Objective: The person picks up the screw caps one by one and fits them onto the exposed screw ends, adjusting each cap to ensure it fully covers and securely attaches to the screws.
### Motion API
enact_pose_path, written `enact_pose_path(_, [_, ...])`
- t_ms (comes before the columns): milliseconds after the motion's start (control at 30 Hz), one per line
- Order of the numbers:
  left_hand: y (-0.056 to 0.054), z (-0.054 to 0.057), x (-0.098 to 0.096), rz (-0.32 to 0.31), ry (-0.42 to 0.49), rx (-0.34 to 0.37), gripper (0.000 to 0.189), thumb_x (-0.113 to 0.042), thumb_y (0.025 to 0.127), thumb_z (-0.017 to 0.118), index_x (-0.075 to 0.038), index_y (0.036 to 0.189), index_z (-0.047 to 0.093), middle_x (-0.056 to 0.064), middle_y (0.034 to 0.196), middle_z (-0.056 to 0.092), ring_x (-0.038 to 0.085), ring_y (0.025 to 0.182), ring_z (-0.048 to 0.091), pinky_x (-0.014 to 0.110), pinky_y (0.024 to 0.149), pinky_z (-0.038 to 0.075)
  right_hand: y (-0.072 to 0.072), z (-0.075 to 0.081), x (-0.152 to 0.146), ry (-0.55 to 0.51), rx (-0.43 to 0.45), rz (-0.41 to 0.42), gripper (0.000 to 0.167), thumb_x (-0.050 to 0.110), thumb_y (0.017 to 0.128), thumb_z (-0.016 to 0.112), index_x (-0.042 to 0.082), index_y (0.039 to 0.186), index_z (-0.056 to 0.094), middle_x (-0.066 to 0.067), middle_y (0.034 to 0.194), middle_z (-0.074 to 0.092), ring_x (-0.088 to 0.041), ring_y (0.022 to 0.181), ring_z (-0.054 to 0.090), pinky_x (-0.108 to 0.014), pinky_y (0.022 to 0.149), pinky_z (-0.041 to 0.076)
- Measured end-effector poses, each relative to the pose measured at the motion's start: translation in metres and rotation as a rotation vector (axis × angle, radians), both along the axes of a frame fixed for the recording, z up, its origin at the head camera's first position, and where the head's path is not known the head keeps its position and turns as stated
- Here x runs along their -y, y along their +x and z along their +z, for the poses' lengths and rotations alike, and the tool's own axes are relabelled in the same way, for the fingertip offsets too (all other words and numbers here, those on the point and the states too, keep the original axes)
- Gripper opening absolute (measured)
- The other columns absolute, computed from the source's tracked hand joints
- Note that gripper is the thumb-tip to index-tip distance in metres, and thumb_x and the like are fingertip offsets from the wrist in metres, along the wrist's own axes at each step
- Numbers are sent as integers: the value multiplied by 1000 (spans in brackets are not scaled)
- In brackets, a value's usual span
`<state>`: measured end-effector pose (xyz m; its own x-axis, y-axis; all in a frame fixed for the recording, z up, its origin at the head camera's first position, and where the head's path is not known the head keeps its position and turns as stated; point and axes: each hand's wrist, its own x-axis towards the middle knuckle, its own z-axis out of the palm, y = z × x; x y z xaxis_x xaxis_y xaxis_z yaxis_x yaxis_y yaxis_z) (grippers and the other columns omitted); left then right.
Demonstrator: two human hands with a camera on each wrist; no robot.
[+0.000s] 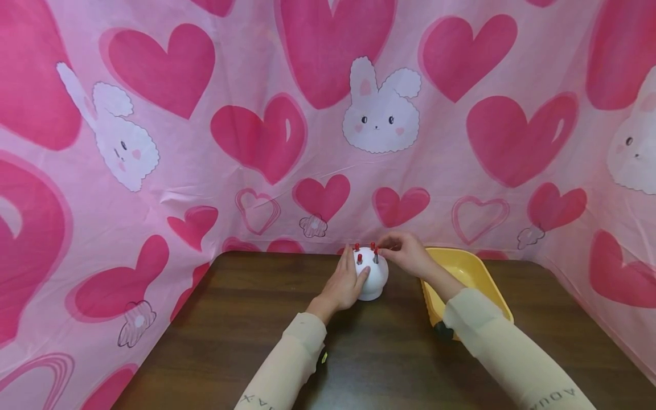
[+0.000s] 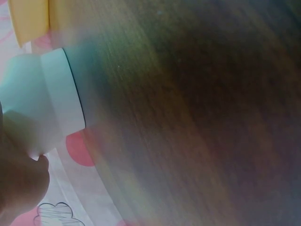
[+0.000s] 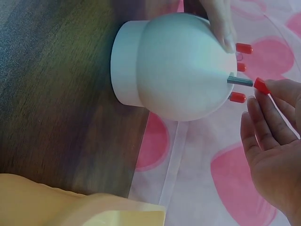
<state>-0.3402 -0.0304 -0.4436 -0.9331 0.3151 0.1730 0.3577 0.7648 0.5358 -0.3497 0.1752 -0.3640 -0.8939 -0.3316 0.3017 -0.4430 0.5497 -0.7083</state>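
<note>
A white ball-shaped holder (image 1: 372, 281) with a flat round base stands upright on the table. Several red-capped pegs stick out of its top, one red cap (image 3: 244, 48) being nearest the left fingertips in the right wrist view. My left hand (image 1: 342, 285) holds the ball's left side, thumb across its front. In the right wrist view, a bare metal stud (image 3: 241, 81) juts from the ball. At its tip, my right hand (image 3: 275, 136) pinches a small red cap (image 3: 261, 85) between thumb and index finger. The other right fingers are loosely bent.
A yellow tray (image 1: 492, 273) sits on the brown wooden table (image 1: 379, 353), right of the ball and beneath the right forearm. Behind the table's far edge hangs a pink cloth (image 1: 328, 165) with hearts and rabbits. A dark object (image 1: 321, 360) shows partly below the left sleeve.
</note>
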Motion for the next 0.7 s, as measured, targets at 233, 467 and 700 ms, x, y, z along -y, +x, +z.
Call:
enact_pose_path(233, [-1,-2,0,3,7,19,87,-58,106,35,-6,164,-4,11,173,-3,29,158,8,47,123,24,-2,-2,1,6,-12,17,24,9,94,73,4,117,74,-12,112,74,-30,102,70,-46,90,59])
enact_pose_path(467, [-1,-1,1,-1,5,35,88,-59,106,34,-7,164,-6,9,173,-4,28,159,6,46,123,23,-2,-4,1,-4,-11,4,24,10,94,73,5,117,74,-13,112,74,-31,102,69,-44,88,60])
enact_pose_path(700, [0,-1,1,0,14,33,88,-59,106,34,-7,164,-6,9,173,-4,27,158,7,46,123,24,-1,-5,2,-18,-12,-8,24,9,94,74,5,117,74,-13,113,74,-31,103,69,-44,88,60])
